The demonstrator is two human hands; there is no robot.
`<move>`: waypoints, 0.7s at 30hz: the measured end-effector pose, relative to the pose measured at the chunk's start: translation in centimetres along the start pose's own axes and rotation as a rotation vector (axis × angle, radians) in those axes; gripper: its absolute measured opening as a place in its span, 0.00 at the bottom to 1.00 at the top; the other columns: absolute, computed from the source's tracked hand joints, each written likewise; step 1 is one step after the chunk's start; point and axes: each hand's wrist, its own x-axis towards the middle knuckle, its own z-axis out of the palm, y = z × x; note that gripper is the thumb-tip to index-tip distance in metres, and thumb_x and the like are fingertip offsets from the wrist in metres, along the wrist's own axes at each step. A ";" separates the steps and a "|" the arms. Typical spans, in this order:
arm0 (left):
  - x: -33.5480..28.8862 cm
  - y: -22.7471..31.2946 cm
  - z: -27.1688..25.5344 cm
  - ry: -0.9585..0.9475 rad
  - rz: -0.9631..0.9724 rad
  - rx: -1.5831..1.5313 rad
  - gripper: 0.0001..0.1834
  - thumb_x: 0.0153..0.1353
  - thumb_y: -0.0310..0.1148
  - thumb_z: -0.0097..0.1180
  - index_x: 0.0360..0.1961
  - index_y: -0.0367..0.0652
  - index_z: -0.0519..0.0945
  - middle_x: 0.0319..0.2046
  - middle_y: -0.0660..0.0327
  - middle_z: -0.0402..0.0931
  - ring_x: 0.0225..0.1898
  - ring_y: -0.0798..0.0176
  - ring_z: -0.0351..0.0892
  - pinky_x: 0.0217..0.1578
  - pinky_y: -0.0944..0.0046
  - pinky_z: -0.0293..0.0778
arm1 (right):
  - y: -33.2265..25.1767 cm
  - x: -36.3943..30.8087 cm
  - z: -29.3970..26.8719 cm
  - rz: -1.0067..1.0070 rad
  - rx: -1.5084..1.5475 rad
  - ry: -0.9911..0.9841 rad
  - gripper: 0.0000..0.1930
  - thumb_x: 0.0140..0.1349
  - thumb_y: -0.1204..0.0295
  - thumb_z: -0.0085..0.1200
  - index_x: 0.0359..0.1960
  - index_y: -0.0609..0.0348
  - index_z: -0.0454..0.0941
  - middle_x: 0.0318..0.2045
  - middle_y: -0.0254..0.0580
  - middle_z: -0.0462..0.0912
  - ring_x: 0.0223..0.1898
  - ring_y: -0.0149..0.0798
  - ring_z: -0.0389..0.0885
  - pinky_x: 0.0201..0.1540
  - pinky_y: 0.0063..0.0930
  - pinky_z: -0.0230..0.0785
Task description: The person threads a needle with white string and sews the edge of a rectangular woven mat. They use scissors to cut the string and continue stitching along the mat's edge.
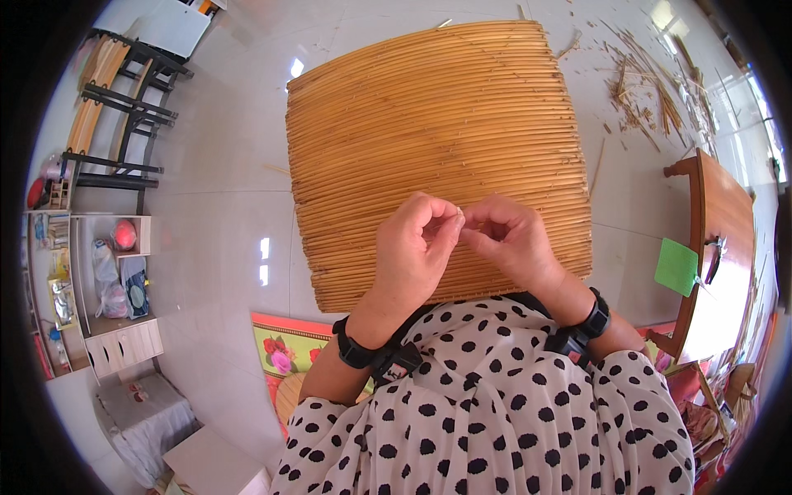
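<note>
A square mat of golden-brown stalks [437, 124], laid side by side in rows, stretches out in front of me. Over its near part my two hands meet, fingertips almost touching. My left hand [417, 243] is pinched closed, thumb against forefinger, with a tiny pale bit at the tips. My right hand [511, 239] pinches close beside it, its fingers curled. Whatever sits between the fingertips is too small to name. Black bands are strapped round both wrists.
Broken stalks [648, 91] lie scattered on the tiled floor [223, 148] at the far right. A wooden table [718, 214] with a green fly swatter [676, 266] stands at right. Folded black-framed furniture [124, 107] and a shelf unit [124, 342] line the left. A floral mat [285, 351] lies beside me.
</note>
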 end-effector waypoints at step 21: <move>-0.2 -0.4 0.0 -0.018 -0.066 -0.076 0.03 0.59 0.21 0.62 0.32 0.34 0.79 0.29 0.60 0.79 0.28 0.71 0.80 0.29 0.72 0.75 | -0.6 -0.1 0.0 0.059 -0.128 -0.034 0.07 0.58 0.74 0.64 0.34 0.65 0.82 0.25 0.34 0.77 0.24 0.24 0.71 0.27 0.22 0.65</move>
